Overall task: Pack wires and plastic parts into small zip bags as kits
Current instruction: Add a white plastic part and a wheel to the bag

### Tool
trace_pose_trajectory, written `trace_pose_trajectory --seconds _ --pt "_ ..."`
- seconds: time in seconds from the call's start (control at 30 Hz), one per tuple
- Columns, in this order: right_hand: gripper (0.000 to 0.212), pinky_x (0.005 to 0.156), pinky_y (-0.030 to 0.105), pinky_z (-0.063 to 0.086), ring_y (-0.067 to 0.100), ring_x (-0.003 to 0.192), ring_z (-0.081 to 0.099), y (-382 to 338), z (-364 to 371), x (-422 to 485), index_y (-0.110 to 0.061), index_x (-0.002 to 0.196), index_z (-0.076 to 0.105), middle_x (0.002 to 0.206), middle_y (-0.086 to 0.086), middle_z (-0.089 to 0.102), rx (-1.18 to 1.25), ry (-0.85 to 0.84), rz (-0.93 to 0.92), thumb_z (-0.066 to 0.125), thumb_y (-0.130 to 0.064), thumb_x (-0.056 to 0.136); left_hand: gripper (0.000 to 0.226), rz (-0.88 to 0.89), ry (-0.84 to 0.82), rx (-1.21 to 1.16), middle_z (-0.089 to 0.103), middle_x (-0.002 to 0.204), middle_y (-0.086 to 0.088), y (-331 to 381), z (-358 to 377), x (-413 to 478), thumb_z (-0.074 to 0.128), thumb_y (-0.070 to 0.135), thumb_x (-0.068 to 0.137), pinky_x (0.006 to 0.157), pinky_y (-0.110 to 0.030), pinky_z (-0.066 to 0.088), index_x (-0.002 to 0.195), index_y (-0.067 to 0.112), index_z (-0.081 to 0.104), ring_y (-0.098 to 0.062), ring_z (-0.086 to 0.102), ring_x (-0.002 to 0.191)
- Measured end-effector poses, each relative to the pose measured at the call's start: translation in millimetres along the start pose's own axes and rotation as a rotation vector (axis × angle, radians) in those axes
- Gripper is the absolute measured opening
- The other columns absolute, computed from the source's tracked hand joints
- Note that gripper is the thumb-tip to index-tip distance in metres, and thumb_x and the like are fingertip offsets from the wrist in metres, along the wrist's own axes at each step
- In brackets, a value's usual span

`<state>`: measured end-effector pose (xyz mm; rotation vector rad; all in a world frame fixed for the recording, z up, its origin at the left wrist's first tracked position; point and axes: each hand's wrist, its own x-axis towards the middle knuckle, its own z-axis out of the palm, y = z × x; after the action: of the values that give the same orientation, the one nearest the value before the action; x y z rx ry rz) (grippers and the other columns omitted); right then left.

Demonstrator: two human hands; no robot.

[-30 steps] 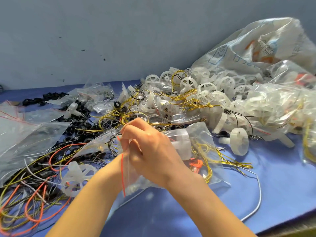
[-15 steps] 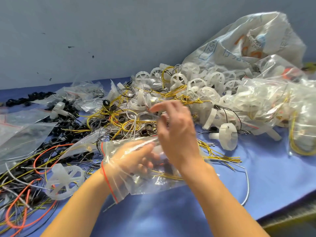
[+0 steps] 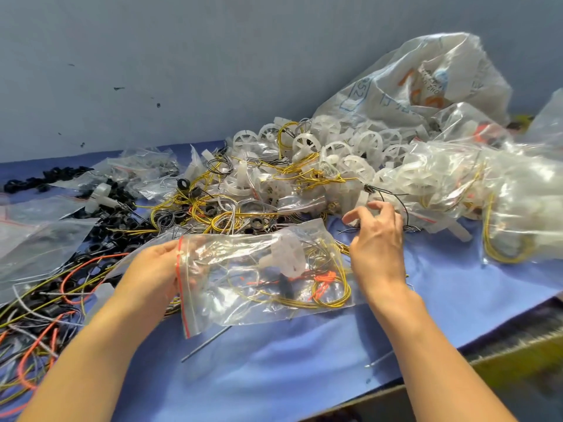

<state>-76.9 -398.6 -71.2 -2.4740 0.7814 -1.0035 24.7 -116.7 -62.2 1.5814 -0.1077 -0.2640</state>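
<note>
While the left hand [image 3: 155, 269] at 8 o'clock keeps its grip pinched on the red zip strip, the zip bag [image 3: 243, 312] sits dead centre, with yellow and orange wires [image 3: 332, 296] and a white plastic part [image 3: 286, 257] inside. Right hand [image 3: 377, 239] is at the bag's 3 o'clock edge, grip loose, fingers half-curled, nothing in it. Sack [image 3: 426, 86] at 1 o'clock reads "52"; the rest of the print is illegible. Bare desk [image 3: 274, 376] at 6 o'clock, with its edge at 4–5 o'clock.
</note>
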Motion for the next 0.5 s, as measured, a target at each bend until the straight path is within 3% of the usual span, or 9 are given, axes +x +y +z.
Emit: trace_pose_trajectory --seconds 0.07,0.13,0.27,0.37,0.43,0.5 --pt "0.039 0.097 0.039 0.037 0.037 0.118 0.045 0.2 -2.5 2.5 -0.011 0.100 0.070 0.124 0.018 0.050 0.042 0.004 0.007 0.049 0.014 0.079 0.019 0.101 0.134 0.008 0.073 0.072 -0.003 6.3 1.8 -1.2 0.061 0.014 0.093 0.042 -0.022 0.051 0.090 0.018 0.079 -0.012 0.061 0.050" --pt "0.041 0.098 0.037 0.037 0.034 0.118 0.045 -3.5 -7.0 5.3 -0.012 0.101 0.070 0.123 0.015 0.050 0.076 0.024 -0.002 0.049 0.015 0.079 0.023 0.218 0.277 0.031 0.065 0.064 0.007 9.8 1.7 0.2 0.052 0.012 0.097 0.036 -0.018 0.040 0.097 0.018 0.074 -0.006 0.048 0.040" --pt "0.038 0.096 0.026 0.042 0.022 0.113 0.050 -26.8 -27.7 15.2 -0.017 0.095 0.072 0.118 0.010 0.052 0.238 0.163 -0.118 0.055 0.014 0.080 0.022 0.503 0.442 0.145 0.062 0.065 0.012 21.2 10.2 -9.2 0.048 0.022 0.097 0.049 -0.028 0.038 0.102 0.027 0.069 -0.008 0.045 0.049" --pt "0.039 0.088 0.012 0.043 0.001 0.101 0.055 -51.4 -47.4 24.5 -0.029 0.090 0.071 0.116 -0.001 0.057 0.575 0.178 -0.142 0.058 0.006 0.082 0.021 0.637 0.329 0.182 0.067 0.075 0.011 37.0 25.4 -24.5 0.049 0.030 0.097 0.047 -0.019 0.042 0.106 0.031 0.068 -0.004 0.051 0.055" --pt "0.038 0.078 0.023 0.048 0.005 0.093 0.061 -70.0 -53.1 26.0 -0.034 0.086 0.070 0.110 -0.003 0.065 0.911 0.034 -0.107 0.058 0.002 0.085 0.021 0.633 0.139 0.139 0.069 0.088 0.005 45.8 34.7 -32.3 0.052 0.035 0.097 0.047 -0.018 0.046 0.113 0.032 0.065 -0.007 0.058 0.059" --pt "0.036 0.069 0.026 0.046 0.010 0.083 0.061 -86.5 -48.8 22.2 -0.030 0.085 0.070 0.097 -0.004 0.071 1.153 -0.132 -0.103 0.057 0.004 0.086 0.026 0.595 -0.017 0.127 0.068 0.100 0.001 49.9 43.2 -37.3 0.056 0.041 0.095 0.050 -0.022 0.051 0.119 0.033 0.061 -0.013 0.065 0.067"
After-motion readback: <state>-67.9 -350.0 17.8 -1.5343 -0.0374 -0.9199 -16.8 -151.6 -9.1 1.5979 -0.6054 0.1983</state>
